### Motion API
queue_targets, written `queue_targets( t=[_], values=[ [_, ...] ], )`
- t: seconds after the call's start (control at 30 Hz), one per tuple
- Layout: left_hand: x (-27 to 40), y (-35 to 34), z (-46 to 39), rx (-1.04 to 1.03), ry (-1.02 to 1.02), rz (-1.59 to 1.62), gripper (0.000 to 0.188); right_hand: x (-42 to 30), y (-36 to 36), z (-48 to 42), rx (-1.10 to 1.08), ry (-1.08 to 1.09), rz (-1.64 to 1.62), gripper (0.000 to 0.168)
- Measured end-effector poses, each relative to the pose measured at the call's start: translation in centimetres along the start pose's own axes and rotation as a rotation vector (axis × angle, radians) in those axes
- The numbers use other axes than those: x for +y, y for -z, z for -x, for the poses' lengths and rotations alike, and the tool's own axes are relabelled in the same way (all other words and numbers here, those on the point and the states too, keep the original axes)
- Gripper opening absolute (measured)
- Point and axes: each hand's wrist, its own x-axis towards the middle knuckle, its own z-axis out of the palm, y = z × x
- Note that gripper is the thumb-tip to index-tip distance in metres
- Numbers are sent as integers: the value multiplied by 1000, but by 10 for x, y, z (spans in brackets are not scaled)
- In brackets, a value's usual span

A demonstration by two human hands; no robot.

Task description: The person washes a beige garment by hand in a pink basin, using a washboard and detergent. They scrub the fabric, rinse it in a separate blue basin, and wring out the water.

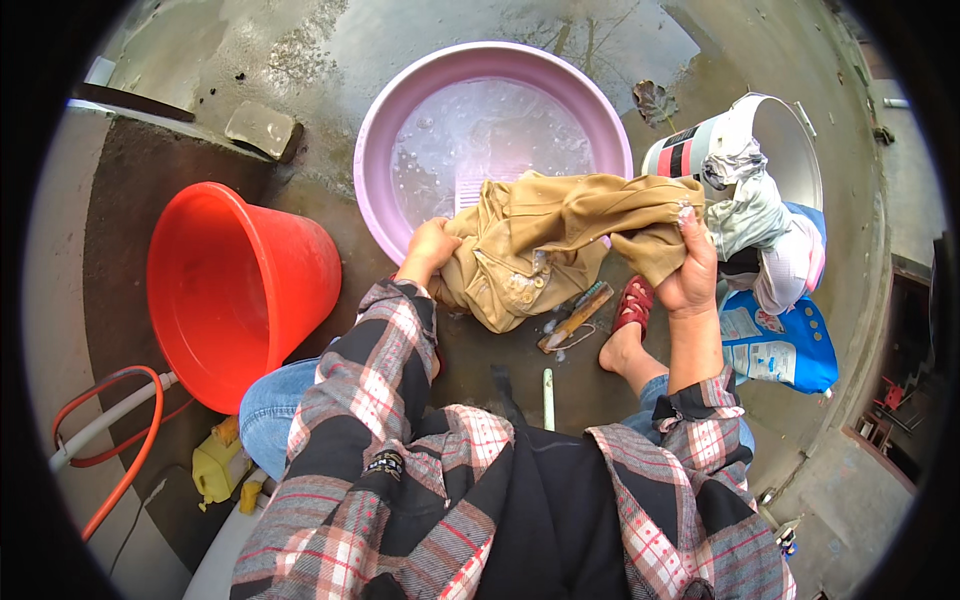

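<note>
A wet tan garment (555,232) with buttons is stretched between my two hands, over the near rim of a purple plastic basin (373,184). My left hand (433,247) grips its left side. On the other side, my right hand (691,270), with suds on the fingers, grips a bunched end. Soapy water (427,127) with bubbles fills the basin, and a ridged washboard surface (472,180) shows partly behind the cloth. Below the garment, a wooden scrubbing brush (577,319) with a cord loop lies on the wet ground near my sandal (634,304).
An empty red bucket (315,247) lies tipped at the left, near an orange hose (135,480). Right of the basin, a tipped white bucket (675,154) has clothes (757,225) spilling from its mouth. Beside it sits a blue detergent bag (806,352). A stone block (259,129) stands at upper left.
</note>
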Motion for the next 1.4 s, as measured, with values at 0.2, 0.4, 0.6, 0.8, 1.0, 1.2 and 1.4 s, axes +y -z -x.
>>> queue_targets(
  t=[0.2, 0.4, 0.6, 0.8, 1.0, 1.2, 1.4],
  values=[
    [18, 19, 20, 58, -126, 649, 15, -4, -10, 24, 28, -47, -227, 42],
    [60, 52, 53, 103, -340, 969, 15, -7, 12, 43, 135, 39, -345, 48],
    [117, 69, 95, 82, -546, 1024, 18, -51, 12, 67, -28, 292, -372, 50],
    [72, 28, 77, 106, -350, -55, 14, -68, 2, 91, -88, 289, -377, 49],
    [53, -9, 46, -111, -257, -765, 37, -61, -2, 104, 155, 164, -295, 44],
    [105, -33, 21, 131, -330, -741, 63, -48, -11, 97, 195, 49, -341, 41],
    [76, -63, 3, 51, -296, -610, 32, -41, -20, 86, 147, -49, -302, 42]
  ],
)
